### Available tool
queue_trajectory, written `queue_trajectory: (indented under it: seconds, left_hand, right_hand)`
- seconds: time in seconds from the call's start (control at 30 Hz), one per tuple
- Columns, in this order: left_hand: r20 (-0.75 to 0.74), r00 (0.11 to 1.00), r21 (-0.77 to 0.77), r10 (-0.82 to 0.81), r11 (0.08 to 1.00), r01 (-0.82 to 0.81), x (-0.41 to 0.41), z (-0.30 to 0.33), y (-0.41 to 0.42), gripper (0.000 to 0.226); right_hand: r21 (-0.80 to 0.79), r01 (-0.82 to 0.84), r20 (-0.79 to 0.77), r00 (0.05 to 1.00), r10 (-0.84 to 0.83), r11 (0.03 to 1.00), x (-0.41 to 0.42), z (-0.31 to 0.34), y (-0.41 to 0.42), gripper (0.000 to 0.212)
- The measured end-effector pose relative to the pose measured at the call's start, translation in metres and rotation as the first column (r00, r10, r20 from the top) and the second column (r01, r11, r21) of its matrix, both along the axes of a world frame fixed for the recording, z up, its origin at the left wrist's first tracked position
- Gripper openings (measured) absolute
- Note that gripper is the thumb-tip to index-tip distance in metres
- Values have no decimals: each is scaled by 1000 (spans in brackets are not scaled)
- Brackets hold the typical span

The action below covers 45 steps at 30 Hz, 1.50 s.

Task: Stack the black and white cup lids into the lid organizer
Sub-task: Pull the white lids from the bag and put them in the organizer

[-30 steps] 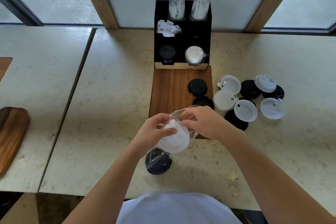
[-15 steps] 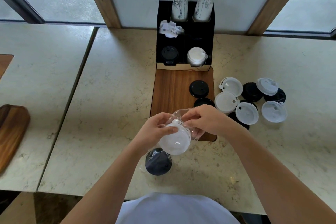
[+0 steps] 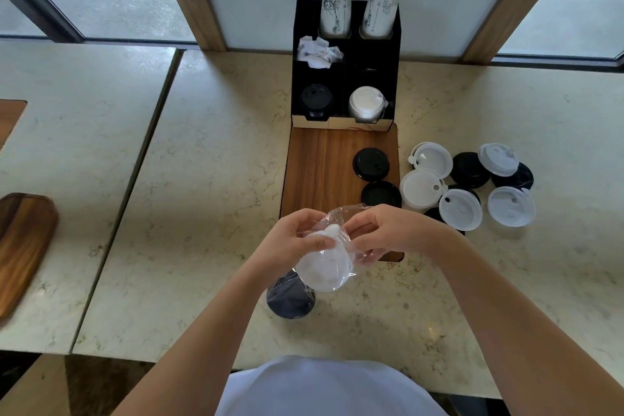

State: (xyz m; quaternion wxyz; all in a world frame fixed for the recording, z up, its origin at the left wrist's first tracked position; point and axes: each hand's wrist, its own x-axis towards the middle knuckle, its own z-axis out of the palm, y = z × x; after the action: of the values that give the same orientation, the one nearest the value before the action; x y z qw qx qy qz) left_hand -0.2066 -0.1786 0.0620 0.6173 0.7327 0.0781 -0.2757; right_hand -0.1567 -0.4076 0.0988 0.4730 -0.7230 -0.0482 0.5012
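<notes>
White lids [image 3: 322,267] in a clear sleeve [image 3: 341,216] hang above the table's [image 3: 202,213] near edge, left hand [image 3: 290,243] gripping the stack, right hand [image 3: 381,230] pinching the plastic: seemingly unwrapping, then carrying them to the organizer's [image 3: 346,78] white-lid slot.

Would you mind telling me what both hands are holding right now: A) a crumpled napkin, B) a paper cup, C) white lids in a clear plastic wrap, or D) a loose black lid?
C: the left hand and right hand grip the clear wrap around the white lids, above the counter.
</notes>
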Motion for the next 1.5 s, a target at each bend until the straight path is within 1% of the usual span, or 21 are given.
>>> queue_trajectory:
  seconds: [0.1,0.23,0.33,0.37,0.43,0.5,0.53,0.57,0.63,0.7,0.77,0.83,0.9,0.93,1.0,1.07,1.1,1.17,1.27,1.37,1.5]
  left_hand:
    - [-1,1000,14,-14,1000,14,1,-1,-2,35]
    - [28,999,57,-39,998,38,2,-3,-7,32]
    - [43,999,44,-18,999,17,1,-8,-7,31]
    - [41,999,27,-23,999,22,1,-10,-4,34]
    - [22,996,16,-84,996,83,-1,-14,5,48]
    - [-42,979,81,-199,976,202,-6,-22,21,68]
    - [-89,963,133,-255,955,265,-9,-28,29,74]
    - [-141,945,184,-295,930,318,-13,-34,37,75]
    - [-217,921,275,-322,886,374,-20,-43,46,68]
    - [-238,913,336,-332,853,398,-25,-48,47,63]
    - [-216,923,354,-318,855,378,-26,-52,44,53]
    - [-188,947,338,-260,888,311,-24,-57,44,35]
    - [-158,964,322,-214,912,255,-22,-57,46,22]
    - [-140,969,318,-202,918,237,-21,-56,47,20]
    - [-109,976,324,-187,922,213,-18,-54,50,21]
    - [-100,981,350,-166,917,191,-14,-53,54,21]
    - [-101,982,370,-158,911,184,-12,-54,56,23]
    - [-89,984,408,-157,895,179,-9,-56,60,24]
    - [-66,982,460,-175,868,186,-7,-60,63,23]
    - [-64,985,519,-163,838,172,-7,-67,64,19]
    - [-69,989,530,-130,835,147,-10,-72,66,26]
  right_hand:
    - [-2,-15,-15,1000,15,1000,-1,-1,1,28]
    - [-129,-109,106,987,123,986,-4,-8,12,22]
    - [-191,-102,187,973,138,976,-5,-13,16,22]
    - [-207,-95,213,967,140,974,-6,-15,16,21]
    - [-234,-68,239,963,125,970,-7,-19,14,15]
    - [-244,-17,235,969,76,970,-8,-23,8,16]
    - [-244,11,231,972,47,970,-9,-25,5,20]
    - [-244,35,230,973,23,969,-9,-27,2,22]
    - [-242,76,224,974,-20,967,-9,-29,0,22]
    - [-253,105,214,975,-50,962,-9,-32,0,20]
    - [-271,111,202,978,-56,956,-10,-34,2,19]
    - [-266,124,203,977,-70,956,-10,-36,3,18]
    - [-273,144,267,961,-68,951,-10,-39,2,11]
    - [-278,154,307,949,-64,948,-10,-39,0,11]
    - [-268,176,330,940,-81,947,-9,-40,-4,15]
    - [-234,196,287,950,-125,952,-10,-41,-7,8]
    - [-224,203,280,950,-137,953,-10,-41,-8,13]
    - [-243,212,323,938,-128,946,-10,-44,-11,23]
    - [-318,235,415,906,-89,918,-10,-51,-16,22]
    - [-337,330,468,871,-147,882,-6,-59,-21,18]
    - [-352,430,503,836,-219,832,2,-58,-31,21]
